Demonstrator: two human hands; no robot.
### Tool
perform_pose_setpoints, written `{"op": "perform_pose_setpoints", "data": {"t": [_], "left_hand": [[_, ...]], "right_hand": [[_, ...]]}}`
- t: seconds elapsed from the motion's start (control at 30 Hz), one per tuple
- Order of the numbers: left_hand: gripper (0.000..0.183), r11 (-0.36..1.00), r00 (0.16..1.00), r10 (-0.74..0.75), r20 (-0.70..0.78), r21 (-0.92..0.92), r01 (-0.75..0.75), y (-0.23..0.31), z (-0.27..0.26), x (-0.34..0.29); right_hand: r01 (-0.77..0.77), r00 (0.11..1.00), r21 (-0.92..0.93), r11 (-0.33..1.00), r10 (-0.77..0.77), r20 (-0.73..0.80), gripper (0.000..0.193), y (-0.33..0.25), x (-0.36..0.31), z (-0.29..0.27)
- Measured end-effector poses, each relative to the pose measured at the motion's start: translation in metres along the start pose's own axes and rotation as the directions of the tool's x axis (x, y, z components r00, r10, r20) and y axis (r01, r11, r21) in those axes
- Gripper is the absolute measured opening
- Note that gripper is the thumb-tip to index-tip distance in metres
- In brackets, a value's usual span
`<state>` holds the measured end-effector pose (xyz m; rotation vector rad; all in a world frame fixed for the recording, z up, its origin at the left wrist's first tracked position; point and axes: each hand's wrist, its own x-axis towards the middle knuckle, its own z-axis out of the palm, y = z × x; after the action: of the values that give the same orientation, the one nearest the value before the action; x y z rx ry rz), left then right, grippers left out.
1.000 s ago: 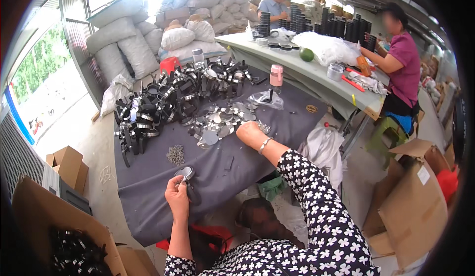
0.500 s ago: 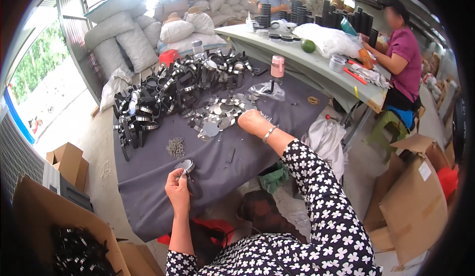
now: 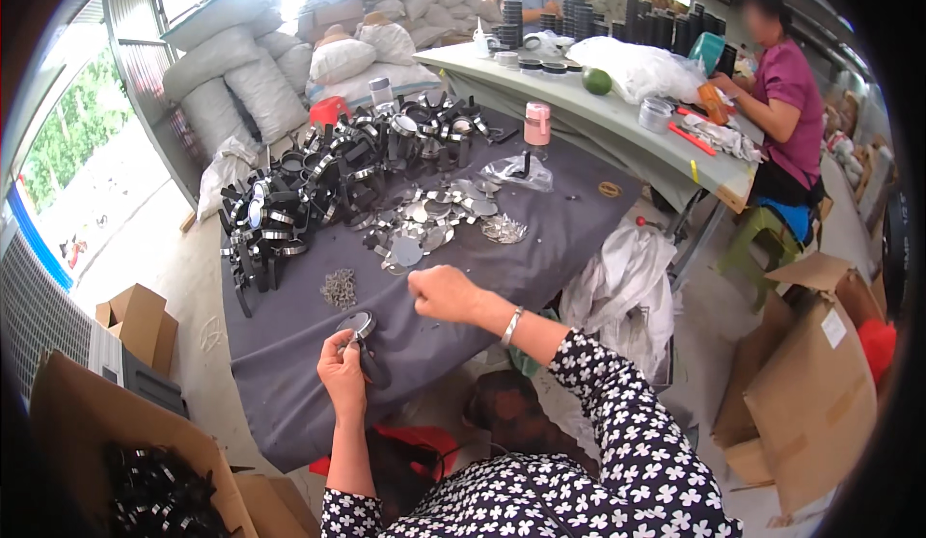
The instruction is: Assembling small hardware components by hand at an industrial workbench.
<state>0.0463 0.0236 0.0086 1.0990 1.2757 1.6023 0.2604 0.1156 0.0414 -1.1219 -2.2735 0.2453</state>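
My left hand (image 3: 341, 369) is closed on a round metal-rimmed piece with a black handle (image 3: 362, 324), held above the near part of the cloth. To its right my right hand (image 3: 446, 294) hovers over the dark grey cloth (image 3: 318, 398), fingers curled together; what they hold, if anything, is hidden. Between my hands and the far pile lies a small heap of tiny metal parts (image 3: 340, 288). Loose silver discs (image 3: 429, 218) are spread beyond my right hand, with a patch of small shiny pieces (image 3: 504, 229) beside them. Many black-handled round pieces (image 3: 318, 176) are piled behind.
A pink-topped bottle (image 3: 537, 125) and a clear plastic bag (image 3: 521, 173) stand toward the right. Two people work at a second table (image 3: 627, 133) with stacks of black round parts. Cardboard boxes (image 3: 810, 393) flank me; one at left holds black pieces (image 3: 159, 490).
My right hand has come back from the patch of small shiny pieces toward my left hand, uncovering that patch. My left hand keeps its grip on the round piece, almost unmoved.
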Motion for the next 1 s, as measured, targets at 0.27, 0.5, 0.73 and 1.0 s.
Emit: {"op": "perform_pose_setpoints", "data": {"t": [0.27, 0.5, 0.73, 1.0], "left_hand": [[0.016, 1.0, 1.0, 0.005, -0.001, 0.01, -0.005, 0.002, 0.002, 0.0], [0.016, 1.0, 1.0, 0.024, 0.006, 0.012, -0.024, -0.002, 0.0, 0.002], [0.015, 1.0, 1.0, 0.01, 0.003, 0.009, -0.01, 0.0, 0.002, 0.001], [0.016, 1.0, 1.0, 0.012, -0.01, 0.002, -0.012, -0.002, 0.003, 0.002]], "right_hand": [[0.056, 0.993, 0.324, 0.944, -0.019, -0.116, 0.009, -0.03, -0.006, 0.037], [0.078, 0.979, 0.373, 0.924, -0.001, -0.202, 0.006, -0.033, -0.011, 0.043], [0.083, 0.976, 0.384, 0.92, 0.003, -0.217, 0.006, -0.036, -0.014, 0.045], [0.119, 0.96, 0.396, 0.911, -0.004, -0.28, 0.005, -0.032, -0.015, 0.053]]}}
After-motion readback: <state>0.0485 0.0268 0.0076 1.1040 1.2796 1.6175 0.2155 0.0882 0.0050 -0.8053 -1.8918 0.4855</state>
